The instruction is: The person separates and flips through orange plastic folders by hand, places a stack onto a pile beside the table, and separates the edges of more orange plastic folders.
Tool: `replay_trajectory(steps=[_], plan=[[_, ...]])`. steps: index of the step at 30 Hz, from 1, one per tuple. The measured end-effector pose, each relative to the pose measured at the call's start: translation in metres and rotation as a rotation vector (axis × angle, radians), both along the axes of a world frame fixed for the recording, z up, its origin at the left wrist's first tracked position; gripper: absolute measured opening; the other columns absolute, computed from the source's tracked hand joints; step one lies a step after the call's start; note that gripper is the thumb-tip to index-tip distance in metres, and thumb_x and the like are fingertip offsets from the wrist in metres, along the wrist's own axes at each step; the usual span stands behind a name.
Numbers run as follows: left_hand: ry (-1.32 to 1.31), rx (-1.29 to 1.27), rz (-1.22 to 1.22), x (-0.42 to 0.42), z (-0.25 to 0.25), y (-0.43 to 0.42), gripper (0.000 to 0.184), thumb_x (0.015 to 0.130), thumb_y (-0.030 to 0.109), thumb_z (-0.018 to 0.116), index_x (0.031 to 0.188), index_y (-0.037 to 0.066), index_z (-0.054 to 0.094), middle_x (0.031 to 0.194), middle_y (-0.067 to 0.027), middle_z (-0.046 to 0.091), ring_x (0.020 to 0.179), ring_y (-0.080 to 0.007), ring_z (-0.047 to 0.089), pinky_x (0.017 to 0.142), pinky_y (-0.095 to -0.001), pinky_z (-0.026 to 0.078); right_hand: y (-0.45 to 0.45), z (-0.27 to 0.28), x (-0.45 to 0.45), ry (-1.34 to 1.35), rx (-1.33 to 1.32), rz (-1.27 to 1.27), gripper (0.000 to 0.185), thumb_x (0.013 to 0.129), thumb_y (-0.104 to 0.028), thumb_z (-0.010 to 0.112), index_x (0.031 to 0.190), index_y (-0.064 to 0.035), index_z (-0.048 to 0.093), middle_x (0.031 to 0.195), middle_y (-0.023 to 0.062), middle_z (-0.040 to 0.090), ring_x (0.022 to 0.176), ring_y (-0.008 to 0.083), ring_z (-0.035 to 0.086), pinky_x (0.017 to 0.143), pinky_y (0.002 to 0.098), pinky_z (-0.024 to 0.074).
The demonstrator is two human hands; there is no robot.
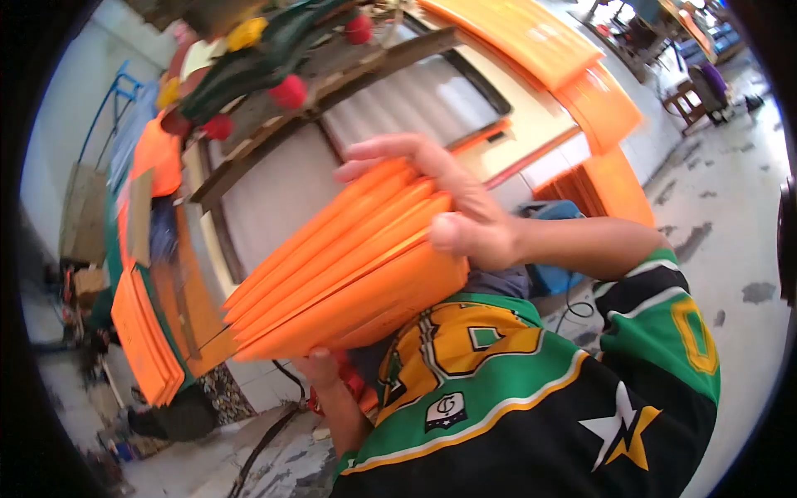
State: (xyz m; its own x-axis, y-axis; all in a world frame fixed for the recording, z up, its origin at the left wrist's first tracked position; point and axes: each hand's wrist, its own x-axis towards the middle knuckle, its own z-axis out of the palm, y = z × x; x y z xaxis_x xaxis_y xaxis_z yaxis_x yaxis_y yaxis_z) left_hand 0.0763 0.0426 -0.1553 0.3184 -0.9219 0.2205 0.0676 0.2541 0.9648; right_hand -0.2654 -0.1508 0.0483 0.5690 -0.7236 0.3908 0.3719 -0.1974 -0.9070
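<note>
A thick stack of flat orange panels (357, 307) is held up in front of my torso, its layered edges fanned apart toward the left. My right hand (477, 207) grips the stack's upper right end, with the thumb on the near face and the fingers bent over the far side. Beneath the stack, my left hand (320, 369) grips its lower edge; its fingers are partly hidden by the panels. Behind the stack is a worktable with pale, dark-framed surfaces (278, 195).
A wooden bar (332, 95) and dark green metal parts (257, 79) with red knobs cross above the table. More orange panels lie at the table's far end (531, 37), at the right (614, 187) and at the left (145, 340). A blue object (552, 249) stands by my right forearm.
</note>
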Motion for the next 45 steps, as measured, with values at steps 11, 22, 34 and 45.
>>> replay_trajectory(steps=[11,22,34,45], plan=[[0.096,0.057,0.125,-0.055,0.068,-0.019,0.101,0.076,0.051,0.085,0.149,0.000,0.037,0.143,-0.0156,0.051,0.127,-0.0328,0.056,0.106,-0.0487,0.049,0.005,-0.018,-0.004,-0.044,-0.209,0.012,0.119,0.074,-0.040,0.091,0.157,-0.0016,0.015,0.142,0.0178,0.047,0.125,0.0264,0.054,0.107,0.0399,0.0416],[0.023,-0.044,0.091,-0.040,0.047,0.001,0.096,0.077,0.042,0.081,0.150,0.003,0.034,0.144,-0.0152,0.049,0.129,-0.0336,0.054,0.111,-0.0508,0.047,0.019,-0.047,-0.039,0.210,-0.314,0.166,0.121,0.068,-0.038,0.093,0.155,0.0014,0.019,0.149,0.0192,0.041,0.138,0.0337,0.044,0.112,0.0420,0.0381],[-0.023,0.036,0.156,-0.042,0.059,-0.014,0.106,0.076,0.053,0.083,0.153,0.004,0.030,0.149,-0.0152,0.043,0.135,-0.0338,0.048,0.112,-0.0515,0.045,0.024,-0.073,-0.041,0.297,-0.167,0.052,0.096,0.069,-0.038,0.093,0.139,-0.0013,0.039,0.125,0.0157,0.060,0.116,0.0290,0.062,0.096,0.0396,0.0502],[0.023,0.096,0.176,-0.052,0.064,-0.021,0.117,0.071,0.061,0.086,0.153,0.000,0.028,0.149,-0.0181,0.043,0.134,-0.0332,0.050,0.107,-0.0477,0.050,0.024,-0.080,-0.036,0.279,-0.157,-0.023,0.078,0.071,-0.036,0.093,0.123,-0.0032,0.046,0.113,0.0115,0.064,0.105,0.0221,0.065,0.088,0.0342,0.0526]])
